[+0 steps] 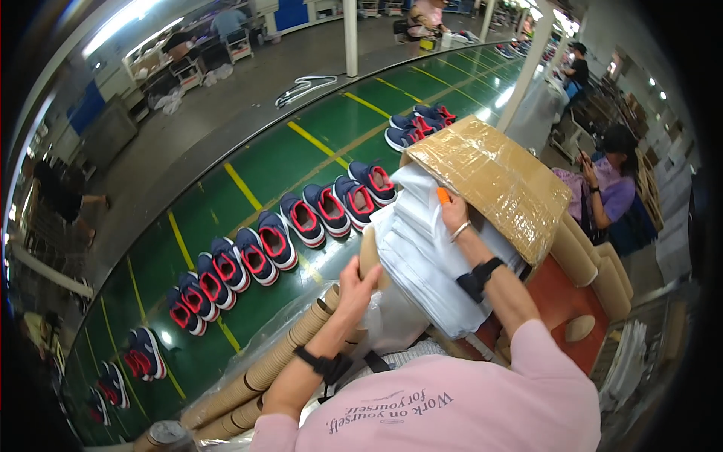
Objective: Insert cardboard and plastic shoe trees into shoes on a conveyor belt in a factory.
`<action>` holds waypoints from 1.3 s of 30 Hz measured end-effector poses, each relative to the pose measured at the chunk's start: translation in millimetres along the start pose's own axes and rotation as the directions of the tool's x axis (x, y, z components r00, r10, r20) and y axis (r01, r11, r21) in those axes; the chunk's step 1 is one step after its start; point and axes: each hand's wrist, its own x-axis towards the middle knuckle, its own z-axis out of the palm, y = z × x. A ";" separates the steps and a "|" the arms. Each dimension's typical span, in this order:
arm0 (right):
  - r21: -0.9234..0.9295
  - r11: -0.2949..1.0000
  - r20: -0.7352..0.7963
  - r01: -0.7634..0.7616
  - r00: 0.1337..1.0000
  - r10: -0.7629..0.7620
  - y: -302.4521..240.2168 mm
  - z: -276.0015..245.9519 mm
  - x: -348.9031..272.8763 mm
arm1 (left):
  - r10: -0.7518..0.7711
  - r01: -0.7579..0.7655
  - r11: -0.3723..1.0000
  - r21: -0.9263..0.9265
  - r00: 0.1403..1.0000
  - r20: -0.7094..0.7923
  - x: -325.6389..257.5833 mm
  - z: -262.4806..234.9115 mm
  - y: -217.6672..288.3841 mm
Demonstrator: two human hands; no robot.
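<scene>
My left hand [357,288] is closed around a curved tan cardboard piece [369,255], close to the row of shoes. My right hand [454,215] reaches under the cardboard box flap onto a stack of thin white paper sheets [422,260]. Its fingers pinch the top sheet [413,188], which is lifted and creased. A small orange cover [443,196] shows at a fingertip. Just beyond my left hand, navy sneakers [329,209] with red linings and white soles stand side by side on the green conveyor belt [248,162].
A taped cardboard box [493,181] covers part of the paper. Nested tan cardboard rolls [282,354] in clear plastic lie along the belt's near side. More curved cardboard pieces [576,252] stand on a red surface at right. A person in purple [614,188] is beyond them. White posts [351,38] rise behind.
</scene>
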 end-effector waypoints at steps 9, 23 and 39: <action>0.366 0.809 0.523 0.460 0.618 -0.588 -202.3 26.6 -50.2 | 0.369 -0.403 0.900 0.168 0.907 0.203 32.6 2.4 8.2; 0.501 0.819 -0.159 0.278 0.960 -0.229 -201.8 66.8 -106.5 | -0.145 0.220 0.468 -0.856 0.975 0.170 61.8 -16.2 40.9; 0.046 0.947 0.446 0.317 0.842 -0.304 -142.8 121.5 -31.2 | -0.110 0.101 0.899 -0.426 0.994 0.003 118.8 -59.3 24.8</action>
